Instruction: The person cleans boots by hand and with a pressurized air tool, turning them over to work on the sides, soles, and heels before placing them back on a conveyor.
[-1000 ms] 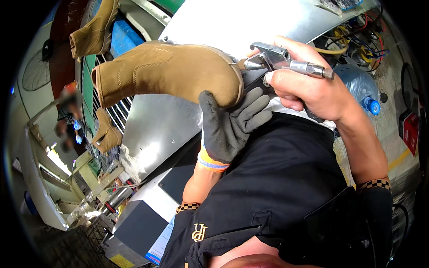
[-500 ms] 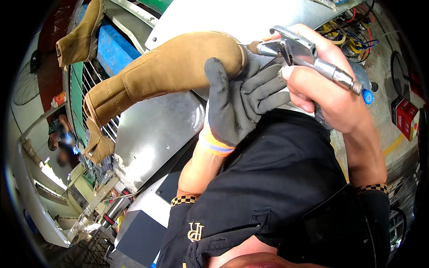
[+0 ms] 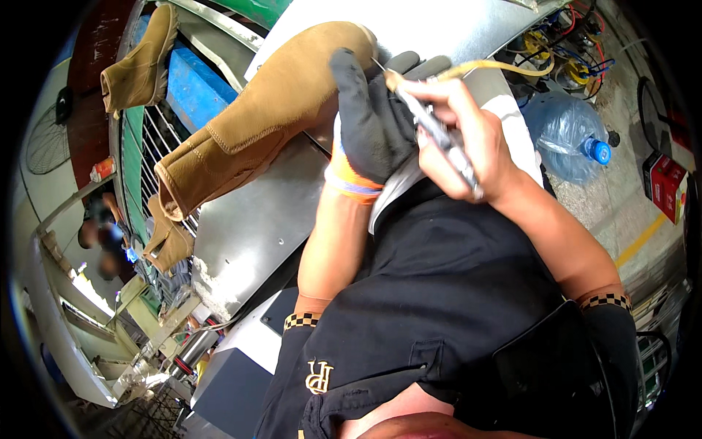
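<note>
Head view: the left hand (image 3: 376, 121), in a dark grey work glove with an orange and purple cuff, is closed around the toe end of a tan suede ankle boot (image 3: 256, 124) and holds it up in the air, the boot's opening pointing down and to the left, above a bare sheet-metal table (image 3: 248, 234). The right hand (image 3: 461, 139), bare, is curled shut around a slim metal hand tool (image 3: 439, 135), gripped like a pen, its fine tip laid at the boot's toe just beside the gloved fingers. A yellowish hose (image 3: 504, 67) runs from the tool away to the far right, toward a tangle of coloured wires.

Judging from this, the work on the toe is under way and not finished: the tool tip is at the toe and the boot is not set down. What the tip has already done there cannot be told, since the glove hides that part. The rest of the upper looks whole and clean.

To the far left a second tan boot (image 3: 139, 66) sits on a blue rack, and a third (image 3: 167, 245) hangs lower by a wire grille. A large clear water bottle (image 3: 563, 139) with a blue cap lies on the floor to the right, a red box (image 3: 667, 186) beyond it
</note>
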Demonstrator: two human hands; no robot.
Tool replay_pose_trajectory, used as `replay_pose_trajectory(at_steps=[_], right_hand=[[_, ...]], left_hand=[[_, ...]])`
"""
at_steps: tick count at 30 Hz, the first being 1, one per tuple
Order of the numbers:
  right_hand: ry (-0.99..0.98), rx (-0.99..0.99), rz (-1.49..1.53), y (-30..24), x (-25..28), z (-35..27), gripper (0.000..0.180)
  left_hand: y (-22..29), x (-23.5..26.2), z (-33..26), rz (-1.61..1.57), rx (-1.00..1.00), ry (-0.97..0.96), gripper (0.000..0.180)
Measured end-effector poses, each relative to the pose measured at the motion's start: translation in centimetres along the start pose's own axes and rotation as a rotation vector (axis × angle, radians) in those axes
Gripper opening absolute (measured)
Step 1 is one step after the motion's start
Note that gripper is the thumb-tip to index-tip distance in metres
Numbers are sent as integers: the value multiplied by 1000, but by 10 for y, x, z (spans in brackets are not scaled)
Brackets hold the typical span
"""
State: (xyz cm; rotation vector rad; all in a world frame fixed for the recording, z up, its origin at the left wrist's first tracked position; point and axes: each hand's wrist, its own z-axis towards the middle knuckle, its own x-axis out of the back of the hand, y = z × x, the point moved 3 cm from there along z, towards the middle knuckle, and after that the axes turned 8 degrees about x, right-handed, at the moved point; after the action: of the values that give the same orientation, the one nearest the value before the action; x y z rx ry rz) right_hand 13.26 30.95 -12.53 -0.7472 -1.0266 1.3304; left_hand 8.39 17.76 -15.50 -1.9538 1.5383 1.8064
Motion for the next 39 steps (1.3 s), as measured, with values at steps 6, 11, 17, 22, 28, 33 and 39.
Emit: replay_pose_trajectory(at_steps=[6,11,17,22,28,33,39], right_hand=[[-38,-135,213,40,3,46,36],[52,-193,443,42,-8,68,32],[-20,-248,513,59,-13,89,20],[-169,-230,427,78,8,124,17],[146,-172,522,93,27,134,31],[164,-163,577,91,32,137,34],[182,-140,570,88,31,140,36]], left_hand=[[114,-29,-133,1128,-560,195,56],[198,-24,-175,1577,-824,969,53],[186,-20,-171,1499,-136,680,49],[182,10,-172,1237,-276,863,35],[188,12,-115,2008,-828,647,35],[245,-7,44,1488,-666,399,38],[269,0,187,1530,-833,572,32]])
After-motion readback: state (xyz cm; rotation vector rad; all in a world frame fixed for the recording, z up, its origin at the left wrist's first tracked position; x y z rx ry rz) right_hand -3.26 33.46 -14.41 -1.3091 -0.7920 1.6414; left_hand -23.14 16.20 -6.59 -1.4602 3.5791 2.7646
